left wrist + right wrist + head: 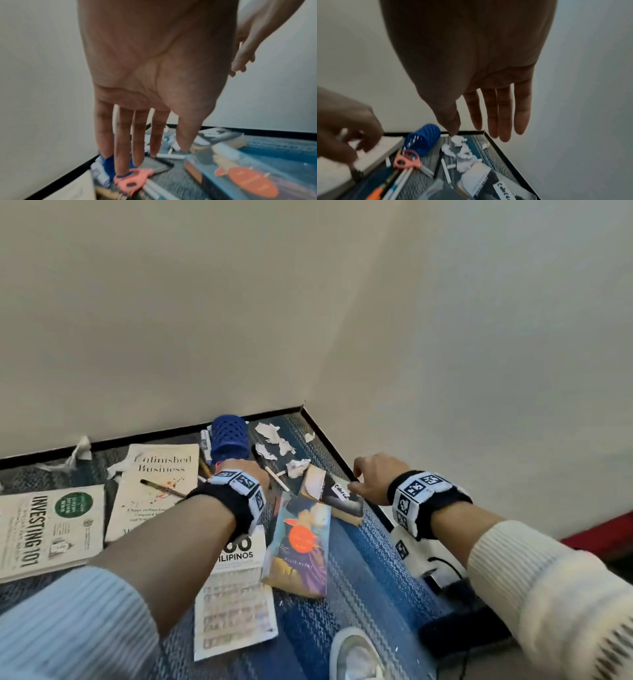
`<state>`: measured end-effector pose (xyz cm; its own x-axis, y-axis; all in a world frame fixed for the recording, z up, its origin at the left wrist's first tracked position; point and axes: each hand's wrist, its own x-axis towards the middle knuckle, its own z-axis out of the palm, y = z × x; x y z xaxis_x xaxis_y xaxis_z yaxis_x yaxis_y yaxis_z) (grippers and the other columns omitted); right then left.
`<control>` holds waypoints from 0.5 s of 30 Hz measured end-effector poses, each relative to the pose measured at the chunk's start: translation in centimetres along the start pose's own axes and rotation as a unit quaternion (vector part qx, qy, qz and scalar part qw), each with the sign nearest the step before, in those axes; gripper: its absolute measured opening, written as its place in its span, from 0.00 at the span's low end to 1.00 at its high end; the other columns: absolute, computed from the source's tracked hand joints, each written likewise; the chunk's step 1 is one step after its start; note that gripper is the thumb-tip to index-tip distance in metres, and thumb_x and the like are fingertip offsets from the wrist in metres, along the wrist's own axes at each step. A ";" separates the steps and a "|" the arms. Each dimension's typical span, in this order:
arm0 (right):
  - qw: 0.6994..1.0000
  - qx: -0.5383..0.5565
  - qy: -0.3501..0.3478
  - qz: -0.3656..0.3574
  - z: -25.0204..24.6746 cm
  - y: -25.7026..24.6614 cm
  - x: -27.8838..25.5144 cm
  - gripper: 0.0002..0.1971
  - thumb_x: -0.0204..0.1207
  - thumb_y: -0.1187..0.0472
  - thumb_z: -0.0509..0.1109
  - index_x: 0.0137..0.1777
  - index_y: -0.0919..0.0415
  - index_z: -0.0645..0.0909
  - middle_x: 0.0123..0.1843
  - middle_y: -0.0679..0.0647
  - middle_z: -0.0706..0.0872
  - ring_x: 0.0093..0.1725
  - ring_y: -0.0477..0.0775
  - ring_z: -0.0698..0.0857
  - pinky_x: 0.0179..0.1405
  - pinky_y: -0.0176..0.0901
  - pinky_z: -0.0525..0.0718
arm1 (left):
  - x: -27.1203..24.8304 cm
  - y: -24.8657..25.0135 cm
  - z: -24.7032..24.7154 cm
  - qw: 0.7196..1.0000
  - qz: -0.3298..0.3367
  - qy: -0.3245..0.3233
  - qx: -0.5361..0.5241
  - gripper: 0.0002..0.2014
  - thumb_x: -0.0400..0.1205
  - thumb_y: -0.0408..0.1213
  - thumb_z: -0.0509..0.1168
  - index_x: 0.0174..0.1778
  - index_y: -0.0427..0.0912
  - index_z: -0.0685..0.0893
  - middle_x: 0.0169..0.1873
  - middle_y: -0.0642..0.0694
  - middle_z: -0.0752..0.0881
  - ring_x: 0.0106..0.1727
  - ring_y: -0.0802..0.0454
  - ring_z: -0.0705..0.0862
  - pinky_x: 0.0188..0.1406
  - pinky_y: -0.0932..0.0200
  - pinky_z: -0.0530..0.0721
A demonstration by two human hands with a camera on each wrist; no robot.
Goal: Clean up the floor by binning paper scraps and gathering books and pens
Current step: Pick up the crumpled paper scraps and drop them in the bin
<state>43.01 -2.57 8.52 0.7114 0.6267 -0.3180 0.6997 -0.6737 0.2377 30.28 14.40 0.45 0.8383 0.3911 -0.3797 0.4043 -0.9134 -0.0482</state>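
Soft, even indoor light fills the head view; the pale wall (239, 302) reads flat and bright, with no hard shadows or glare on the books. Wide-angle bending curves the black skirting line (137, 438) and stretches the sleeves at the lower corners, where the right sleeve (548, 587) smears with motion blur. The left wrist view is bright but soft: the left hand (154, 67) is fairly sharp, the pink scissors (133, 178) and floor clutter blurred. The right wrist view is dimmer; the right hand (471, 60) sits in shadow against the lit wall, and the left hand (346, 128) is smeared
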 end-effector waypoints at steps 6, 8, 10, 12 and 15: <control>0.997 -0.020 -0.031 -0.064 5.2 -0.8 9.6 0.23 0.73 0.50 0.71 0.64 0.60 0.75 0.60 0.62 0.84 0.58 0.64 0.84 0.49 0.49 0.81 | 2.9 -2.6 2.3 0.997 -0.072 0.021 0.030 0.10 0.84 0.34 0.60 0.44 0.50 0.86 0.43 0.51 0.86 0.44 0.54 0.86 0.41 0.58 0.70; 0.996 -0.027 -0.030 -0.077 6.8 -1.1 12.9 0.24 0.72 0.52 0.72 0.65 0.60 0.73 0.61 0.62 0.83 0.59 0.65 0.84 0.50 0.50 0.82 | 4.3 -3.0 2.4 0.995 -0.077 0.041 0.044 0.11 0.84 0.36 0.59 0.52 0.48 0.87 0.50 0.50 0.88 0.52 0.50 0.87 0.42 0.56 0.73; 0.996 -0.021 -0.024 -0.088 8.2 -1.3 15.6 0.23 0.74 0.54 0.71 0.67 0.60 0.71 0.62 0.62 0.81 0.61 0.66 0.83 0.54 0.53 0.82 | 5.2 -2.9 2.1 0.994 -0.073 0.055 0.054 0.12 0.84 0.39 0.59 0.59 0.45 0.85 0.56 0.47 0.87 0.57 0.46 0.87 0.46 0.55 0.78; 0.994 -0.002 -0.008 -0.111 9.6 -1.4 18.4 0.24 0.75 0.57 0.68 0.71 0.56 0.70 0.64 0.62 0.77 0.64 0.67 0.81 0.60 0.55 0.82 | 6.1 -2.7 2.0 0.995 -0.072 0.043 0.060 0.14 0.84 0.42 0.58 0.61 0.44 0.84 0.57 0.45 0.86 0.58 0.44 0.86 0.49 0.53 0.81; 0.984 0.016 0.005 -0.177 11.4 -1.6 21.1 0.25 0.78 0.60 0.66 0.75 0.47 0.69 0.67 0.59 0.72 0.67 0.66 0.76 0.61 0.57 0.81 | 6.3 -2.4 1.6 0.997 -0.074 0.006 0.028 0.17 0.84 0.50 0.59 0.63 0.46 0.83 0.56 0.45 0.86 0.56 0.43 0.86 0.52 0.50 0.83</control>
<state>56.16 7.31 -9.09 0.4249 0.8281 -0.3657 0.9012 -0.4249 0.0849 34.04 18.86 -3.29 0.7758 0.5223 -0.3541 0.5026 -0.8507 -0.1539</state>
